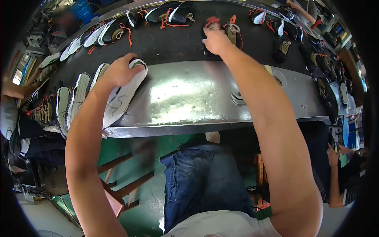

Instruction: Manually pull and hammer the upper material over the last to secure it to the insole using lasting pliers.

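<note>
Left grip (120, 71) closed over white sole (122, 94)

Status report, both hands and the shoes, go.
Left hand gripping white sole at steel table edge. Right hand closed on dark shoe on black belt. More soles crowd the left.

The left hand (120, 71) covers the far end of a white shoe sole (120, 98), so its toe shape cannot be told. The right hand (215, 39) hides most of a dark shoe with red laces (212, 21); its grip is unclear. Far left, a person (69, 17) is blurred. Shoes (327, 63) along the counter (181, 98) at far right are too small to make out.
</note>
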A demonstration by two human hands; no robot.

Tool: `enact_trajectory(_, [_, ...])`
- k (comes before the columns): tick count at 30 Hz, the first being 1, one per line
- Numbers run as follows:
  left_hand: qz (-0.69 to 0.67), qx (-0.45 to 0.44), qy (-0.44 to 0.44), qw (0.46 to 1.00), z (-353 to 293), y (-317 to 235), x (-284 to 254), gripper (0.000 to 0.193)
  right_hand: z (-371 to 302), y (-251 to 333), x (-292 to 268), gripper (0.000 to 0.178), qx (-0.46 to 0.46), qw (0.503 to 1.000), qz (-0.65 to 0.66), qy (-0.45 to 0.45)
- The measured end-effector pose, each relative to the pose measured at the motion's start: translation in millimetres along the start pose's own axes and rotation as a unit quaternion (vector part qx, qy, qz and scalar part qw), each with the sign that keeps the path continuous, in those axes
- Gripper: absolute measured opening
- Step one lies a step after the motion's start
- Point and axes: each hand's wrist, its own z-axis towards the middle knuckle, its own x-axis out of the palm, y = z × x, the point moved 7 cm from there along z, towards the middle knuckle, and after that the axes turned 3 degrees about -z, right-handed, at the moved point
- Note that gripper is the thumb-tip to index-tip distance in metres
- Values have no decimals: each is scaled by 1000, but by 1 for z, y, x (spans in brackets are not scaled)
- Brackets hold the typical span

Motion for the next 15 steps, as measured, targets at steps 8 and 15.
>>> enact_trajectory(8, [-161, 205, -273, 926, -204, -70, -69, 66, -182, 29, -87, 58, -130, 990, -2, 51])
enact_trajectory(15, [-549, 89, -190, 809, -283, -108, 70, 76, -296, -23, -157, 54, -142, 978, -66, 139])
